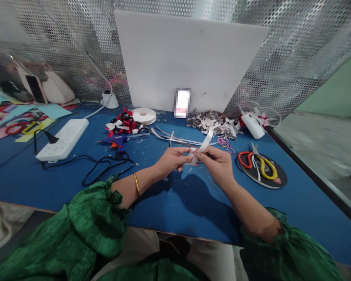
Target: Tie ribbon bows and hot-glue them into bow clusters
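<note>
To the right of the blue glue gun, a white ribbon is held over the worktop; its lower part is pinched in the grip of the left hand, and it is also clamped in the grip of the right hand just beside. Behind the glue gun, a ribbon roll and red, black and white bows are seen; to its left, a power strip is placed; well to its right, scissors are laid on a black disc.
</note>
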The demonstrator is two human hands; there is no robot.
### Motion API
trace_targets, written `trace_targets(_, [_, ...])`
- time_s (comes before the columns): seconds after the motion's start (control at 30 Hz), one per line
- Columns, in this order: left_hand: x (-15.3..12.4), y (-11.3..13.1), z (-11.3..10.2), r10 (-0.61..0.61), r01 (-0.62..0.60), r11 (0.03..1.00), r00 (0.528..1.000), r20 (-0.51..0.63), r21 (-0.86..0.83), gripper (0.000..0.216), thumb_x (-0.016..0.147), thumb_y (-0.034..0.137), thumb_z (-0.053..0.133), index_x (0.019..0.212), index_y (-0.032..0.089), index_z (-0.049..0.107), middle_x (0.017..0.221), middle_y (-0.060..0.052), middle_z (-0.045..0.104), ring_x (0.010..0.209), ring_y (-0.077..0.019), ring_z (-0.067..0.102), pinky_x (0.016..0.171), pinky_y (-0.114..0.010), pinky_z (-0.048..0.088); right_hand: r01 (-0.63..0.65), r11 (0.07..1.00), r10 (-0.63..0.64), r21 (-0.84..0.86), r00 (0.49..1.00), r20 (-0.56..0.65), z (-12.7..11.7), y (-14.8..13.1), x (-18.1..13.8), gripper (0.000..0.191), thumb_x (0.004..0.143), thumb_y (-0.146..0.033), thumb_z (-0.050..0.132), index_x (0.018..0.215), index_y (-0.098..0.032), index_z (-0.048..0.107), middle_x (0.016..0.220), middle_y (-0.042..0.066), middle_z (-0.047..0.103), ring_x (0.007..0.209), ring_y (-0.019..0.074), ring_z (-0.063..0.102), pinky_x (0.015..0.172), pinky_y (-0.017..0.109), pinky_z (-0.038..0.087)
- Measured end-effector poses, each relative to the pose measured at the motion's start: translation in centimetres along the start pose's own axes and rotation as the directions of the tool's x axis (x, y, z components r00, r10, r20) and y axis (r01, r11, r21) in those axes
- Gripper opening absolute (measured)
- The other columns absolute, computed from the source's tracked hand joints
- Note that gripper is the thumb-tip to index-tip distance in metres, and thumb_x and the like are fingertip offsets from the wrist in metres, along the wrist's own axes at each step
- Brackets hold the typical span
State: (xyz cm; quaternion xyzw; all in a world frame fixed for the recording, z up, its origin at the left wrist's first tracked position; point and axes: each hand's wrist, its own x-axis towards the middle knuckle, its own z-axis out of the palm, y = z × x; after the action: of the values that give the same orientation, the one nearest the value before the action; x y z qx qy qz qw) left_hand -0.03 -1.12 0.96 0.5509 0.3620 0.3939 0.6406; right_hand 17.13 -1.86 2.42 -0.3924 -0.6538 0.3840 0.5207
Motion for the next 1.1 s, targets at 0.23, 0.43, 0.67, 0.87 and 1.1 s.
trace_targets(0.23, [-0.3,0.2,0.2,0.023,-0.025,0.998,0.999,0.034,0.052,0.056,0.079,0.026,0.061,0.134,0.015,0.058,0.083,-0.008,0.074,0.038,-0.0032,0.043,0.04,-0.018,0.035,-0.063,0.994,0.061,-0.084,0.998,-0.024,0.0,0.2,0.3,0.016,0.077,-0.031,0.068,0.073,-0.017,0.073,0.059,0.0,0.062,0.054,0.012,0.052,0.052,0.026,0.04])
trace_targets(0.43, [-0.4,0.2,0.4,0.062,-0.063,0.992,0.998,0.016,0.106,0.057,0.079,0.03,0.066,0.132,0.011,0.059,0.081,-0.009,0.074,0.043,-0.0057,0.048,0.041,-0.018,0.036,-0.081,0.996,0.08,-0.046,0.997,-0.008,0.2,0.2,0.2,0.015,0.076,-0.031,0.068,0.075,-0.017,0.072,0.059,-0.001,0.061,0.051,0.0125,0.052,0.053,0.027,0.043])
trace_targets(0.67, [-0.6,0.2,0.9,0.104,-0.095,0.973,0.994,-0.033,0.211,0.045,0.079,0.024,0.066,0.123,0.012,0.067,0.072,-0.004,0.072,0.05,-0.0072,0.053,0.048,-0.017,0.036,-0.111,0.974,0.124,0.2,0.991,-0.056,-0.2,0.4,0.4,0.02,0.082,-0.037,0.065,0.072,-0.02,0.067,0.07,0.001,0.059,0.066,0.0138,0.053,0.066,0.028,0.045])
trace_targets(0.87, [-0.6,0.4,0.9,0.122,-0.103,0.968,0.99,-0.066,0.23,0.039,0.077,0.021,0.065,0.115,0.014,0.071,0.072,-0.003,0.072,0.061,-0.0123,0.062,0.056,-0.019,0.041,-0.001,1.0,0.001,-0.005,0.998,0.056,-0.8,0.1,0.4,0.025,0.081,-0.028,0.061,0.058,-0.02,0.058,0.07,0.001,0.052,0.072,0.0156,0.049,0.069,0.03,0.04])
trace_targets(1.1, [-0.6,0.5,0.7,0.166,-0.145,0.945,0.985,-0.048,0.295,0.036,0.077,0.023,0.064,0.112,0.015,0.073,0.073,-0.003,0.073,0.065,-0.014,0.063,0.058,-0.019,0.042,0.018,0.995,0.0,-0.1,0.983,0.183,-0.6,-0.9,0.4,0.027,0.075,-0.022,0.057,0.049,-0.019,0.051,0.065,0.0,0.047,0.068,0.0145,0.046,0.064,0.029,0.035])
